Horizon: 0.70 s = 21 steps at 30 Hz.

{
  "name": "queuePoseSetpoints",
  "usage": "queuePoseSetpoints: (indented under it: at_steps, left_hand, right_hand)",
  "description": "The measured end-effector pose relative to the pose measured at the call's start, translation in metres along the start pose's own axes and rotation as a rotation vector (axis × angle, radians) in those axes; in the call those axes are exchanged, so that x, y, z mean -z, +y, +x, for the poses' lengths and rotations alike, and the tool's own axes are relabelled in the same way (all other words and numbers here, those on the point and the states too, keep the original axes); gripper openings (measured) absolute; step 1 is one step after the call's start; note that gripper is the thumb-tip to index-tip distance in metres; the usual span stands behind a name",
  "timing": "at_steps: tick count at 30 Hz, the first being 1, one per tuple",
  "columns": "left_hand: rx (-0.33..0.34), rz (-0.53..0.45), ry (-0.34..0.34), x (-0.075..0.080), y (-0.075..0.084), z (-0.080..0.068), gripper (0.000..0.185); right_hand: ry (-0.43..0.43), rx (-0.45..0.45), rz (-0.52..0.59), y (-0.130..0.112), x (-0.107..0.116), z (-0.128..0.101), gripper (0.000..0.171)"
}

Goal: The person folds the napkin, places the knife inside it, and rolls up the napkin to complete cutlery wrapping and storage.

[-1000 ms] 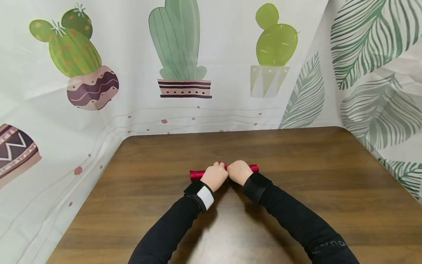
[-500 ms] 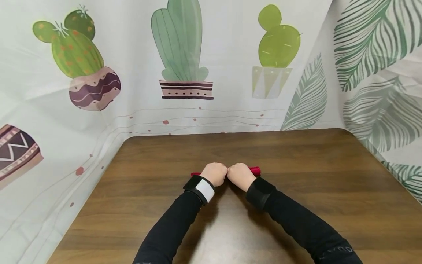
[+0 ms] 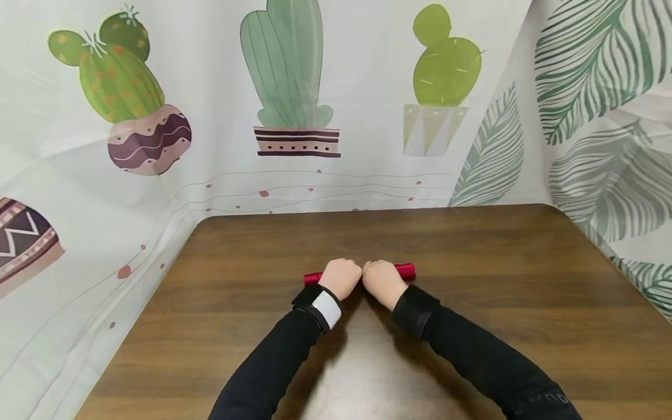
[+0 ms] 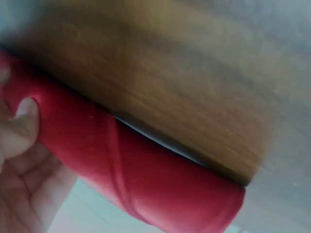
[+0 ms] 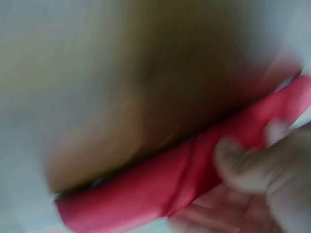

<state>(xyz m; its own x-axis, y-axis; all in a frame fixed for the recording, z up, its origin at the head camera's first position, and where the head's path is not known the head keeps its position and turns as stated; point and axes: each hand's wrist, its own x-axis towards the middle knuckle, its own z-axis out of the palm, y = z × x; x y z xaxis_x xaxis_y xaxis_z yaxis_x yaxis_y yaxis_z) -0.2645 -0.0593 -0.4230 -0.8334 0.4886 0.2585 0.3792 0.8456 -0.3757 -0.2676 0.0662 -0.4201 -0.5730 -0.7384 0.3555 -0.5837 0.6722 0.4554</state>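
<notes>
A shiny red cloth roll (image 3: 406,271) lies crosswise at the middle of the table, its two ends showing beyond the hands. My left hand (image 3: 341,276) grips it just left of its middle; in the left wrist view the thumb presses the roll (image 4: 160,179) and the other fingers lie under it. My right hand (image 3: 384,282) holds it right of the middle, knuckles close to the left hand's. The right wrist view is blurred, but the thumb shows against the red roll (image 5: 131,199). A slanting fold line crosses the cloth. Its middle is hidden behind both hands.
The brown wooden table (image 3: 210,350) extends around the hands. Behind and beside it hangs a white curtain (image 3: 362,70) printed with cacti and leaves. Black wrist straps (image 3: 415,309) sit over dark sleeves.
A second ago some left fingers showed raised over the roll; now they are curled down around it. At half a second less of the roll's left end showed. Both hands stay in nearly the same place.
</notes>
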Motion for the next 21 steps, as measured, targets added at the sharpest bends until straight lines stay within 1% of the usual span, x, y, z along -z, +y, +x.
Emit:
queuePoseSetpoints:
  at_steps: [2, 3, 4, 6, 8, 10, 11, 13, 15, 16, 18, 19, 21]
  left_hand:
    - [0.014, -0.039, -0.029, -0.002, -0.007, 0.001, 0.012]
    - [0.025, -0.060, -0.044, -0.003, -0.010, 0.001, 0.012]
    - [0.040, -0.089, -0.065, -0.004, -0.013, 0.001, 0.012]
    - [0.067, -0.141, -0.099, -0.008, -0.017, 0.002, 0.011]
    - [0.099, -0.174, -0.140, -0.011, -0.018, 0.003, 0.017]
    - [0.127, -0.176, -0.151, -0.014, -0.015, 0.001, 0.023]
    - [0.132, -0.155, -0.149, -0.014, -0.013, -0.001, 0.025]
    - [0.132, -0.111, -0.118, -0.010, -0.007, -0.006, 0.027]
    - [0.110, -0.071, -0.056, -0.005, -0.001, -0.009, 0.023]
    - [0.097, -0.057, -0.024, -0.002, 0.002, -0.010, 0.021]
    - [0.081, -0.040, 0.027, 0.003, 0.005, -0.009, 0.016]
    - [0.077, -0.038, 0.036, 0.004, 0.005, -0.008, 0.014]
    - [0.082, -0.051, 0.023, 0.006, 0.004, -0.005, 0.012]
  right_hand:
    - [-0.027, -0.044, -0.079, -0.011, 0.007, -0.002, 0.020]
    - [-0.047, -0.050, -0.114, -0.014, 0.011, -0.002, 0.024]
    - [-0.077, -0.053, -0.124, -0.016, 0.014, -0.001, 0.025]
    - [-0.108, -0.033, -0.117, -0.014, 0.014, 0.003, 0.026]
    - [-0.084, 0.003, -0.085, -0.009, 0.007, 0.008, 0.024]
    - [-0.048, 0.057, -0.052, -0.005, -0.001, 0.010, 0.023]
    - [-0.020, 0.083, -0.040, -0.004, -0.006, 0.011, 0.021]
    - [0.034, 0.122, -0.023, -0.001, -0.013, 0.011, 0.016]
    - [0.069, 0.130, 0.011, 0.001, -0.018, 0.010, 0.009]
    - [0.083, 0.124, 0.028, 0.003, -0.020, 0.010, 0.009]
    - [0.089, 0.111, 0.053, 0.007, -0.021, 0.011, 0.015]
    - [0.088, 0.107, 0.069, 0.009, -0.020, 0.012, 0.018]
    - [0.070, 0.114, 0.104, 0.014, -0.019, 0.014, 0.020]
